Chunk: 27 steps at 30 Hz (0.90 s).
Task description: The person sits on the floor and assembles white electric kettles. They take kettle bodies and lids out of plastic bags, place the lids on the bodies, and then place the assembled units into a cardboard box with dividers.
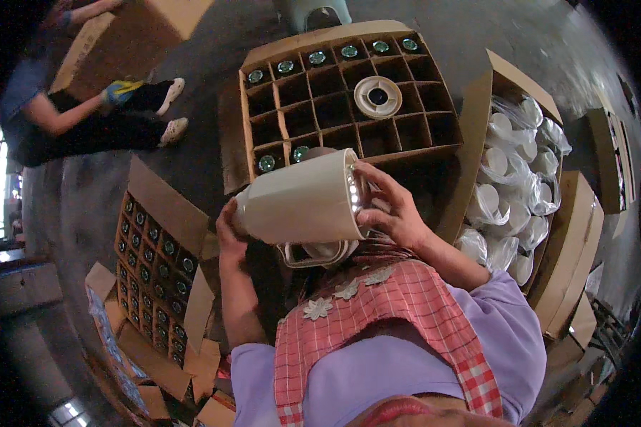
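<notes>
A cream thermos flask body lies on its side across my lap, its looped handle hanging beneath. My left hand is closed round its narrower end. At the wide right end my right hand grips the rim, fingers spread over the opening, where something shiny shows inside. Just beyond stands a divided cardboard carton with several round, green-tinted glass ends in its cells. A cream ring-shaped part with a dark centre rests on the dividers.
To the right, an open carton holds several white cylinders in clear plastic. A tilted carton of glass ends stands at left. A pale green stool is at the far edge. Another person's gloved hand is near a large box.
</notes>
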Tool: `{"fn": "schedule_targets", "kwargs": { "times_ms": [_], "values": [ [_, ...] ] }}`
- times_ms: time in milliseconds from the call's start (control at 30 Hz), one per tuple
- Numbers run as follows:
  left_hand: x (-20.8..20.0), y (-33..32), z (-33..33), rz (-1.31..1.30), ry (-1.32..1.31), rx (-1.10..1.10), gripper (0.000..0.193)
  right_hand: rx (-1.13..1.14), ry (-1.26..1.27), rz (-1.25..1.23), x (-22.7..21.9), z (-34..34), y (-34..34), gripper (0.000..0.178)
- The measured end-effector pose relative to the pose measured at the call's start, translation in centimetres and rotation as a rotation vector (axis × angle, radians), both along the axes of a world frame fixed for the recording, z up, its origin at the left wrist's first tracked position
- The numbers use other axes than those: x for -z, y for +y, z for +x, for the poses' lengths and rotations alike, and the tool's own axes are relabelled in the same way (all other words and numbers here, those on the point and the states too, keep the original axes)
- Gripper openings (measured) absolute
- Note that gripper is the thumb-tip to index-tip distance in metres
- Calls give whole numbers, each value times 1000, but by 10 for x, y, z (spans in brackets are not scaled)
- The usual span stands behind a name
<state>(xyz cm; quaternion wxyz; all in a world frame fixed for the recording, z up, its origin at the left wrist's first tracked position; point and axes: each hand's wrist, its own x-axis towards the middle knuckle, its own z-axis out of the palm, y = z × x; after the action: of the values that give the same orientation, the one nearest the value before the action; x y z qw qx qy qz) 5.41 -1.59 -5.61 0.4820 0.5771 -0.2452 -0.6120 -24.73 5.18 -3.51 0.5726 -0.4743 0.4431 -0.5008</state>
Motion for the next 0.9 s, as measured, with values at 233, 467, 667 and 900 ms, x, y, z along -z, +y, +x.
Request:
{"fn": "schedule_targets", "kwargs": {
  "times_ms": [233, 467, 667, 900],
  "values": [
    [-41, 4, -24, -560, -293, 166, 60, 174, -330, 266, 35, -15, -21, 43],
    [-86, 1, -46, -567, -413, 160, 59, 68, -514, 276, 37, -28, -23, 57],
    [-51, -11, -41, -457, -317, 130, 53, 186, -125, -75, 29, -19, -33, 63],
    [-100, 1, -84, -925, -772, 369, 72, 28, -812, 269, 70, -40, -30, 59]
  ]
}}
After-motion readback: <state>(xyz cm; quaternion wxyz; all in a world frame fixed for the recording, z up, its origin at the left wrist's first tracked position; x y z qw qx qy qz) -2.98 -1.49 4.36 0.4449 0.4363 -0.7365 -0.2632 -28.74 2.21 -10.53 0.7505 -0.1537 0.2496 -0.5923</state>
